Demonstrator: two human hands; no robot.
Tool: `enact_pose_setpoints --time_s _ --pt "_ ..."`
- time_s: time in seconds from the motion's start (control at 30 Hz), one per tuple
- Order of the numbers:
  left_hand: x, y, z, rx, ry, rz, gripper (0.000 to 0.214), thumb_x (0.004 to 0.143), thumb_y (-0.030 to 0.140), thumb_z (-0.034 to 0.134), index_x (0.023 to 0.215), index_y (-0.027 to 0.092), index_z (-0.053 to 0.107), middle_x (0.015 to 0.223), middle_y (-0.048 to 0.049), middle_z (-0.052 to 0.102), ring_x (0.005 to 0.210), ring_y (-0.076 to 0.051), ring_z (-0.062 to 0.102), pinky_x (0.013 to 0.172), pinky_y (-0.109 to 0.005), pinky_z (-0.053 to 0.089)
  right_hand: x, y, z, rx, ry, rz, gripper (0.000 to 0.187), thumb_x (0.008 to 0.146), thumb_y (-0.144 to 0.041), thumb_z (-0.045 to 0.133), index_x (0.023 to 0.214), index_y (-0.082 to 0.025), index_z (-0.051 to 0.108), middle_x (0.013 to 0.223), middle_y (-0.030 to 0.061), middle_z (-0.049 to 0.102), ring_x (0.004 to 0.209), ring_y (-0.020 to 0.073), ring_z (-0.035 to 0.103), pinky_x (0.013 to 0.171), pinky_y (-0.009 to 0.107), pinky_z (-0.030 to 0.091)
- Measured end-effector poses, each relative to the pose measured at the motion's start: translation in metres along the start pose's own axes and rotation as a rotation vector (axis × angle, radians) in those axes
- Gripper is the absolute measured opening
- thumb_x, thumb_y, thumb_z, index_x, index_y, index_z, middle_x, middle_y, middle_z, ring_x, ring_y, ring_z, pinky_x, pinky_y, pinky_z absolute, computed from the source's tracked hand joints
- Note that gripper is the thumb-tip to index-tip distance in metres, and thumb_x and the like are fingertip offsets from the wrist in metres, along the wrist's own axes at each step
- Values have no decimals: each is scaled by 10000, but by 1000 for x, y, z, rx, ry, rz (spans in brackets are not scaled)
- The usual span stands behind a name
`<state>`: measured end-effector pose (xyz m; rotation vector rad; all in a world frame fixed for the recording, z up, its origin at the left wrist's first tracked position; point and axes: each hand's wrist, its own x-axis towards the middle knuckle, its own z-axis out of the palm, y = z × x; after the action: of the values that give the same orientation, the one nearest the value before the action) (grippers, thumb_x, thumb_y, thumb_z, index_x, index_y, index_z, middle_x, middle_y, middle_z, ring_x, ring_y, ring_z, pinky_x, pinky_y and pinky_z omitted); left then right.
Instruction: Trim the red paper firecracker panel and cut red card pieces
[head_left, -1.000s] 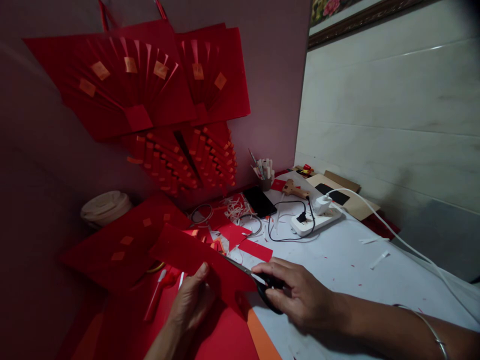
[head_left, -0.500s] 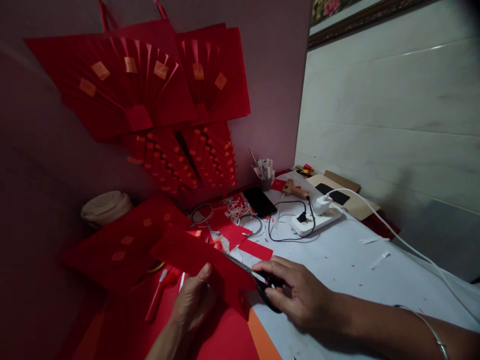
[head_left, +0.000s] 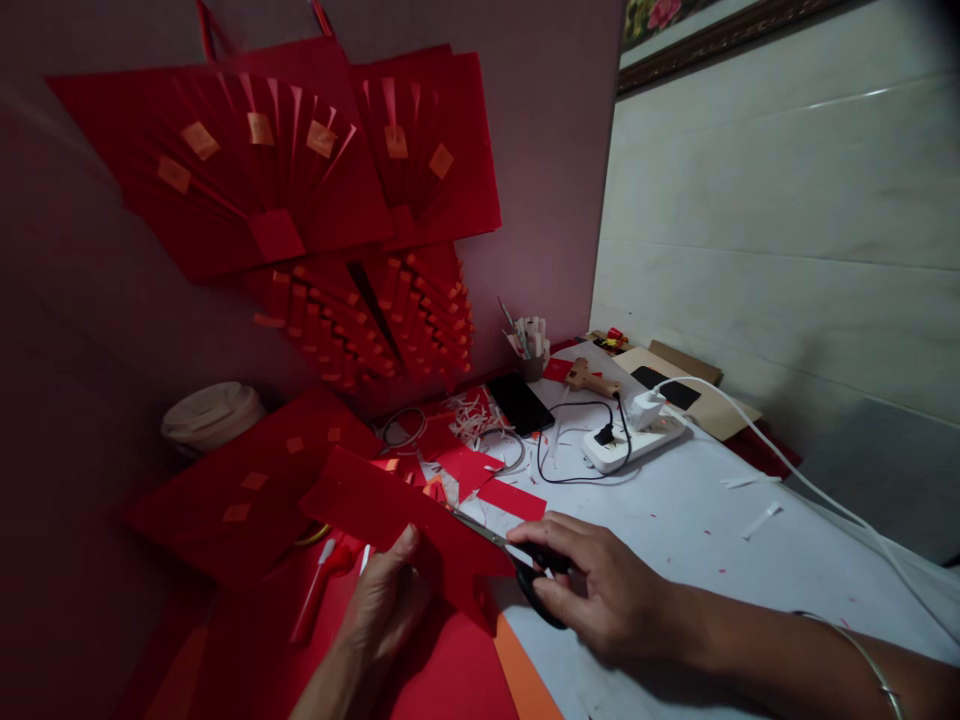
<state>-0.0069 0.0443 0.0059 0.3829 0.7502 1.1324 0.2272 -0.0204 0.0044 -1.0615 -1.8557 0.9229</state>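
Observation:
My left hand (head_left: pixel 386 605) pinches a long strip of red paper (head_left: pixel 375 505) with the thumb on top, holding it just above the table. My right hand (head_left: pixel 600 590) grips black-handled scissors (head_left: pixel 517 560), fingers through the loops. The blades point left and lie against the strip's near edge. More red sheets (head_left: pixel 442 670) lie flat under both hands, with an orange edge showing at the right.
Red folded-paper fans (head_left: pixel 285 170) hang on the wall behind. On the white table (head_left: pixel 697 540) lie red scraps, a phone (head_left: pixel 519 403), a glue gun (head_left: pixel 589 378), a power strip (head_left: pixel 630 440) with cables, a pen cup (head_left: pixel 529 345) and a red knife (head_left: pixel 315 590). A cream roll (head_left: pixel 212 415) sits left.
The scissors and my right hand have shifted very slightly along the strip's edge. My left hand stays in place on the paper.

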Motion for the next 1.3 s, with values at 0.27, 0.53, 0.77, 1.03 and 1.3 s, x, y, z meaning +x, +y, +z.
enact_pose_setpoints --time_s 0.27,0.53,0.77,1.03,1.3 --pt "2 -1 -5 8 -106 -59 181 738 23 715 860 148 764 872 -82 810 797 -202 757 842 -255 586 0 1 -1 -26 10 -25 437 829 -148 591 1259 -223 613 874 26 596 719 160 553 645 285 449" --pt "-1 -2 -3 45 -74 -44 158 705 50 760 837 136 768 869 -102 810 849 -256 758 912 -354 577 0 3 1 -32 10 -30 444 834 -167 586 1271 -237 606 864 19 583 679 150 536 603 269 431" --pt "0 -2 0 -12 -84 -39 163 643 14 806 747 137 781 849 -100 812 819 -222 761 693 -184 593 0 3 2 -54 14 -40 423 836 -144 569 1247 -234 608 843 10 566 680 149 518 607 271 422" --pt "-1 -1 0 -32 -50 -27 192 684 -40 745 713 148 768 761 -53 804 688 -160 750 673 -163 593 0 5 3 -49 20 -65 407 854 -158 549 1251 -230 601 824 8 556 682 155 511 619 284 415" --pt "-2 -1 3 -36 -38 -25 207 666 -57 748 668 150 739 717 -45 792 745 -182 762 621 -134 577 0 4 4 -50 28 -68 401 857 -151 533 1244 -232 599 821 8 552 687 157 509 626 282 412"
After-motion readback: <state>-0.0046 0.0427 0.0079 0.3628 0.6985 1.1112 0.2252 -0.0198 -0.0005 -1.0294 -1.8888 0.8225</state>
